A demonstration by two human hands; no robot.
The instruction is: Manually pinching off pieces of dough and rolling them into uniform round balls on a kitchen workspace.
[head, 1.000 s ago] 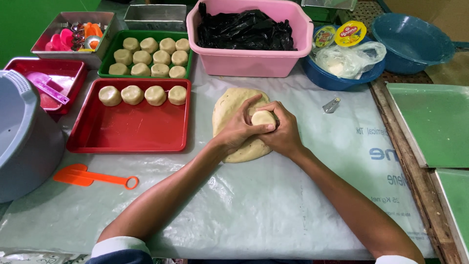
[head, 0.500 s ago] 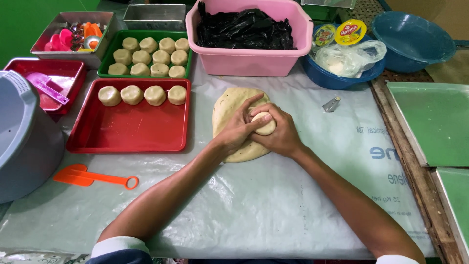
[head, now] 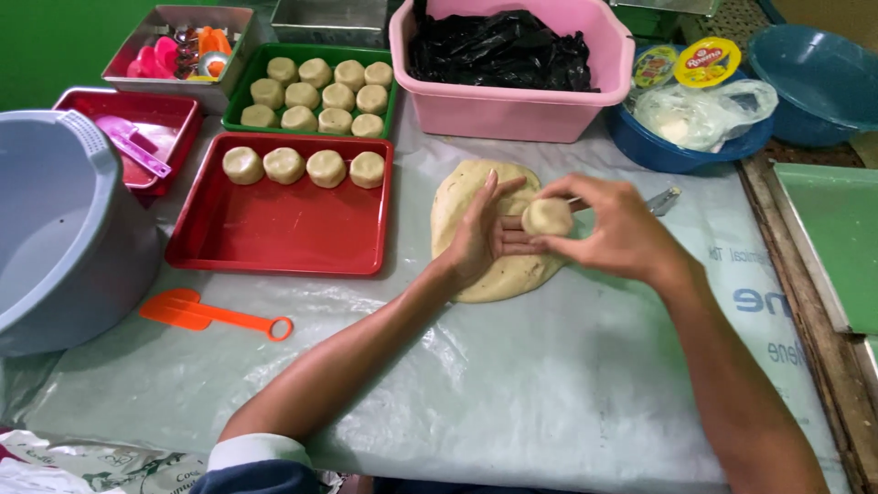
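Observation:
My right hand (head: pixel 613 229) pinches a small round dough ball (head: pixel 547 217) between thumb and fingers. My left hand (head: pixel 480 233) is flat and open beside it, fingers spread, its fingertips touching the ball. Both hover over a large flattened slab of pale dough (head: pixel 466 197) lying on the plastic-covered table. Left of the slab, a red tray (head: pixel 274 229) carries a row of several shaped dough balls (head: pixel 305 166) along its far edge.
A green tray (head: pixel 233 105) with several dough balls stands behind the red one. A pink tub (head: pixel 512 110) holds black bags. An orange scraper (head: pixel 210 314), a grey bowl (head: pixel 55 229), blue bowls (head: pixel 814 82) and green trays (head: pixel 828 238) surround the table.
My hands were cupped together on the slab; now they have lifted apart, the right holding a formed dough ball and the left opened flat.

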